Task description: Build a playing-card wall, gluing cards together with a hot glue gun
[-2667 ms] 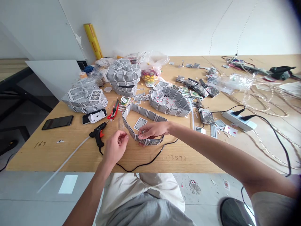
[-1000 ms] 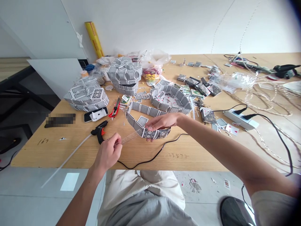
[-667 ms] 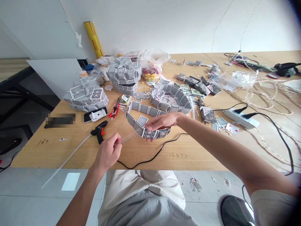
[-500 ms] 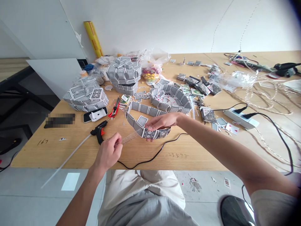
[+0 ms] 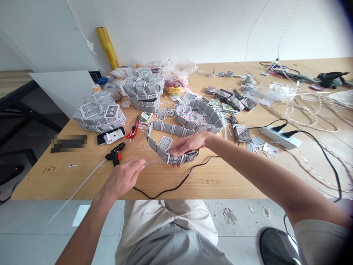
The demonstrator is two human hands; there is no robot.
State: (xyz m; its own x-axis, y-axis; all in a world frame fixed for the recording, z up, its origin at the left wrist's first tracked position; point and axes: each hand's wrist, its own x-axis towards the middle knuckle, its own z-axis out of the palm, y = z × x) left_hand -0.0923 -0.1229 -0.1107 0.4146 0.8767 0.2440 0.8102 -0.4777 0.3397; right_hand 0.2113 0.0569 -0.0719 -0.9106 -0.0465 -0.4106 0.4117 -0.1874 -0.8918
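My right hand [image 5: 189, 145] grips the near side of a curved strip of folded playing cards [image 5: 172, 129], which stands on edge as an open loop. A loose card [image 5: 165, 143] lies inside the loop. My left hand [image 5: 125, 178] pinches a clear, thin strip [image 5: 153, 162] that stretches toward the card strip near my right fingers. Beside my left hand is a black glue gun [image 5: 114, 154] with a long white glue stick [image 5: 79, 186] at its rear. Behind the loop sits a larger tray made of cards [image 5: 200, 117].
A red cutter [image 5: 133, 129] and a phone with cards on it [image 5: 111, 135] lie at the left. Card-made baskets [image 5: 145, 88] stand behind. Card boxes [image 5: 242, 133], a power strip [image 5: 281, 137] and coiled cord are at the right. A black cable crosses the front.
My left hand has shifted left, with its fingers now stretched forward around the clear strip. My right hand holds the card strip much as before.
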